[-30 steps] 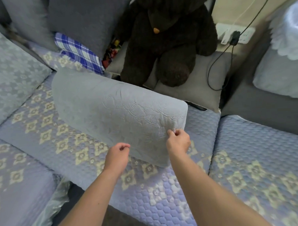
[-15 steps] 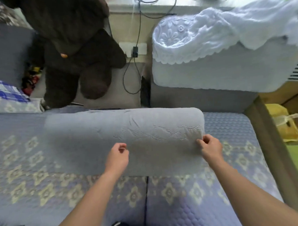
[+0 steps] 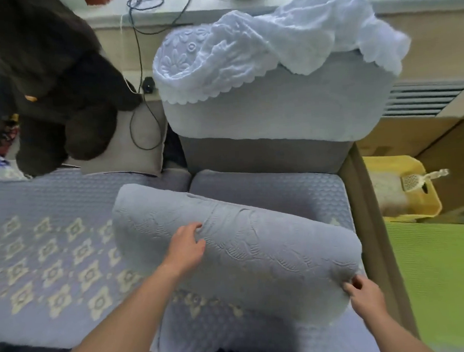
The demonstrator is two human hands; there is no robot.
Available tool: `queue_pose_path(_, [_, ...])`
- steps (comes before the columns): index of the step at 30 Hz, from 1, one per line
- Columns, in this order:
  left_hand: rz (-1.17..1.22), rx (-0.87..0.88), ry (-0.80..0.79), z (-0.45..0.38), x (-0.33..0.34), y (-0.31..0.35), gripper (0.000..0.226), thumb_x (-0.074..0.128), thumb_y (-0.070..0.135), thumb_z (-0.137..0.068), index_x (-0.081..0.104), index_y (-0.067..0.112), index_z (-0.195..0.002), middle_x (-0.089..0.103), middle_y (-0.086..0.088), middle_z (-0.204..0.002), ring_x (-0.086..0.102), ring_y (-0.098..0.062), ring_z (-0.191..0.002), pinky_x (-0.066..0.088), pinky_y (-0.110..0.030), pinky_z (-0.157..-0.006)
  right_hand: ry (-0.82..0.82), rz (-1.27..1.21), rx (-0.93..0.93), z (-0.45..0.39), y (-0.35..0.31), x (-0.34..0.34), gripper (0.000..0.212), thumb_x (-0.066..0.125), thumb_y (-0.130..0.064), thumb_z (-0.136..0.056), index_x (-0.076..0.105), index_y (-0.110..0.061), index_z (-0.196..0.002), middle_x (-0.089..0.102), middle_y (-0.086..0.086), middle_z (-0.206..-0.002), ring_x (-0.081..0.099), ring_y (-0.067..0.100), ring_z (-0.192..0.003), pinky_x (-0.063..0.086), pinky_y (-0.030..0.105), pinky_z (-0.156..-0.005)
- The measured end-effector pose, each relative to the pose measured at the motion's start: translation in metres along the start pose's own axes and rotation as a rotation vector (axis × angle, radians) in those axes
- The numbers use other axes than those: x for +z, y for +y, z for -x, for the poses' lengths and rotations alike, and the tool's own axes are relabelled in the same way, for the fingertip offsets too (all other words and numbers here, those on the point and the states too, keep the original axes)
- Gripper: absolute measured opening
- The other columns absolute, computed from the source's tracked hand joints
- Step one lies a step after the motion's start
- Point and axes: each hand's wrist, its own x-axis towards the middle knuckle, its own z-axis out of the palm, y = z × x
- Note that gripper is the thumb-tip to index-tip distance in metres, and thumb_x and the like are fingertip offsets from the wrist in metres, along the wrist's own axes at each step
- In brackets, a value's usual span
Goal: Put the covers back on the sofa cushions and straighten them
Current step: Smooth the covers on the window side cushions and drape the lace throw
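I am holding a grey cushion (image 3: 244,244) lying slantwise across the sofa seat (image 3: 292,191), my left hand (image 3: 185,248) resting on its top with fingers loosely spread, my right hand (image 3: 365,293) pinching its near right corner in a narrow grip.

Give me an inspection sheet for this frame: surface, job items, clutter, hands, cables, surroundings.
Surface: quilted sofa seat cover with a pale diamond pattern.
Job's things: grey cushion lying tilted across two seats, its embossed cover on; back cushion upright behind, white lace cloth rumpled on top.
Clutter: dark teddy bear at back left.
Hands: left hand rests on the cushion, fingers curled; right hand pinches its near right corner.
Cables: black cable trails from the sill past the bear.
Surroundings: yellow litter tray with scoop, green mat at right.
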Motion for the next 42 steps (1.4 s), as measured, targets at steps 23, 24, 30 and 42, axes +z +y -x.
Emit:
queue_pose_path(23, [-0.531, 0.291, -0.116, -0.087, -0.002, -0.036, 0.048, 0.035, 0.029, -0.104, 0.031, 0.023, -0.151, 0.042, -0.004, -0.142, 0.043, -0.031, -0.122, 0.042, -0.046, -0.099, 0.112, 0.464, -0.265, 0.057, -0.117, 0.004, 0.042, 0.054, -0.030, -0.097, 0.048, -0.018, -0.136, 0.043, 0.008, -0.139, 0.043, 0.030, -0.126, 0.040, 0.039, -0.101])
queue_pose_path(24, [-0.536, 0.287, -0.119, -0.088, -0.004, -0.041, 0.044, 0.037, 0.024, -0.102, 0.038, 0.023, -0.146, 0.041, -0.006, -0.136, 0.045, -0.031, -0.114, 0.044, -0.044, -0.095, 0.083, 0.475, -0.329, 0.055, -0.124, 0.009, 0.049, 0.053, -0.036, -0.097, 0.042, -0.021, -0.143, 0.040, 0.006, -0.145, 0.037, 0.029, -0.131, 0.038, 0.041, -0.105])
queue_pose_path(30, [-0.641, 0.304, -0.032, -0.102, -0.017, -0.047, 0.012, 0.048, 0.028, -0.098, 0.059, 0.025, -0.096, 0.065, 0.004, -0.113, 0.051, -0.027, -0.111, 0.034, -0.039, -0.086, -0.114, 0.732, -0.400, 0.047, -0.096, 0.014, 0.066, 0.039, -0.058, -0.096, 0.020, -0.035, -0.154, 0.022, -0.007, -0.160, 0.021, 0.021, -0.146, 0.021, 0.044, -0.118])
queue_pose_path(42, [-0.527, 0.008, -0.139, -0.117, 0.004, -0.027, 0.046, 0.052, 0.033, -0.088, 0.057, 0.041, -0.133, 0.049, -0.004, -0.147, 0.044, -0.028, -0.134, 0.034, -0.039, -0.112, -0.046, 0.532, -0.148, 0.037, -0.079, -0.001, 0.050, 0.039, -0.067, -0.092, 0.042, -0.053, -0.140, 0.029, -0.001, -0.154, 0.019, 0.025, -0.143, 0.018, 0.044, -0.119])
